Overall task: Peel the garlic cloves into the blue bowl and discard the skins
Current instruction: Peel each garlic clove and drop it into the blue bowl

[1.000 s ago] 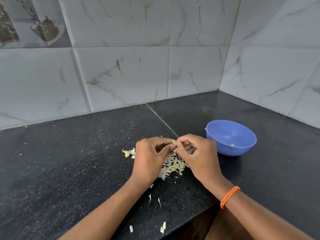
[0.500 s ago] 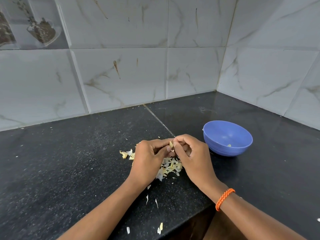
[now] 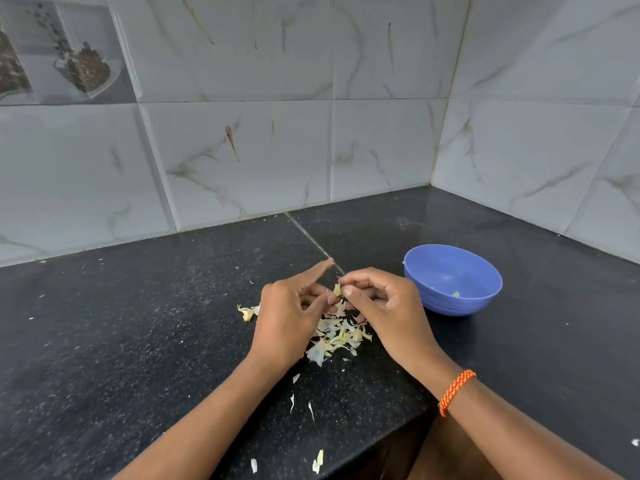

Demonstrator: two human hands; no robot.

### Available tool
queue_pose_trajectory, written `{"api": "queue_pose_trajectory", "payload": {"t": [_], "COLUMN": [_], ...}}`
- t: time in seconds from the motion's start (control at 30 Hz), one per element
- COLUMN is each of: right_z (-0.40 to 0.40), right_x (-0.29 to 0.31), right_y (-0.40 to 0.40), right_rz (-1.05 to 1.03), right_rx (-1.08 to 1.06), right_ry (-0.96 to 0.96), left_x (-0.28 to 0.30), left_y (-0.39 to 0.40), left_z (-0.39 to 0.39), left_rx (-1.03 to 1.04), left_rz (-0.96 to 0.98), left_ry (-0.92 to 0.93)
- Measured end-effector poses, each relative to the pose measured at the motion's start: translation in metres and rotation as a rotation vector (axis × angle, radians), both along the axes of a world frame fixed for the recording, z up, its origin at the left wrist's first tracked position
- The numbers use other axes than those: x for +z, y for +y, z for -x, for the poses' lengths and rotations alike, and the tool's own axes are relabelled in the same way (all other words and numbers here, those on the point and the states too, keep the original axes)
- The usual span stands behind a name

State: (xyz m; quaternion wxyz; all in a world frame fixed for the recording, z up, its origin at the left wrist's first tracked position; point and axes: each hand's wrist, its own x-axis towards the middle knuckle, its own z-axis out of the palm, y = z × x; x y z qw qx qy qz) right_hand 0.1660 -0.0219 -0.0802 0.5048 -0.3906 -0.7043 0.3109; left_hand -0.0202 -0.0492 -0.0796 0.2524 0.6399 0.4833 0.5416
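Both hands are pinching one garlic clove (image 3: 337, 289) over the skin pile (image 3: 337, 336) mid-countertop (image 3: 138, 341): left hand (image 3: 291, 317), right hand (image 3: 384, 306). Blue bowl (image 3: 450, 299) by the back-right corner looks nearly empty, so plenty's probably left, skins undiscarded.

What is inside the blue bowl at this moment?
The blue bowl holds one small pale piece, probably garlic, near its bottom. The near wall hides the lowest front part of the inside.

Two bare forearms, no sleeves in view — the right wrist wears a braided orange cord bracelet (image 3: 456, 392), flecked with darker thread.
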Motion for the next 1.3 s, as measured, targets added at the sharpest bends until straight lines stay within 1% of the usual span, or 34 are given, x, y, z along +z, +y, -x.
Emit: {"api": "queue_pose_trajectory", "payload": {"t": [0.17,0.3,0.37,0.47,0.53,0.67,0.8,0.87,0.93,1.0,1.1,1.2,1.3], "right_z": [-0.0011,-0.0007,-0.0001,0.0006,0.0011,0.0040,0.0040,0.0021,0.0004,0.0004,0.0018,0.0010,-0.0009], "right_x": [-0.0004,-0.0012,-0.0020,-0.0031,-0.0035,-0.0054,-0.0078,-0.0093,-0.0090,-0.0079,-0.0078,-0.0078,-0.0058], "right_y": [0.0008,0.0013,0.0013,0.0018,0.0022,0.0026,0.0028,0.0037,0.0044,0.0046,0.0024,0.0025,0.0037], "right_rz": [-0.028,-0.004,0.021,0.051,0.067,0.088,0.077,0.055,0.026,0.015,0.013,-0.010,-0.013], "right_rx": [0.022,0.025,0.028,0.035,0.042,0.044,0.018,0.003,0.009,0.049,0.084,0.056,0.051], "right_ry": [-0.012,0.002,0.024,0.035,0.048,0.090,0.072,0.042,0.022,0.017,0.027,0.055,0.120], "left_x": [0.0012,0.0011,0.0009,-0.0010,-0.0014,0.0010,0.0018,0.0018,0.0008,-0.0005,-0.0014,-0.0007,0.0004], "left_y": [0.0020,0.0021,0.0016,0.0015,0.0011,-0.0012,-0.0004,0.0002,0.0003,0.0003,0.0001,-0.0013,-0.0011], "left_z": [0.0007,0.0017,0.0013,0.0000,-0.0014,-0.0029,-0.0017,-0.0008,-0.0010,-0.0010,-0.0013,-0.0018,-0.0027], "left_rx": [0.046,0.080,0.084,0.070,0.046,-0.018,-0.039,-0.030,-0.012,0.018,0.027,0.000,-0.045], "left_rz": [-0.041,-0.129,-0.182,-0.196,-0.160,-0.050,-0.005,-0.012,-0.024,-0.048,-0.065,-0.052,-0.025], "left_ry": [0.181,0.349,0.391,0.352,0.262,0.020,-0.093,-0.099,-0.067,-0.018,0.008,-0.007,-0.071]}}
